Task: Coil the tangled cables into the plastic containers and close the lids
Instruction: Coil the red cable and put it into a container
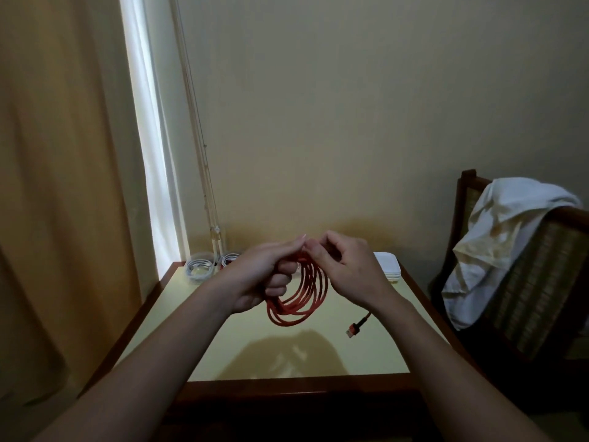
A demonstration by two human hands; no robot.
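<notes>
At frame centre I note my left hand (264,277) curled round the red cable coil (304,296), its loops hanging upright above the table (223,346), my right hand (349,269) pinching its top strand, and the loose plug end (353,330) trailing lower right, nearest that hand.

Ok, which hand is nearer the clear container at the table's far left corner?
Left. The left hand grips the red cable coil just right of the container; the right hand pinches the coil farther right.

Red cable (287,315) coil w/ loose plug (352,330)
</notes>
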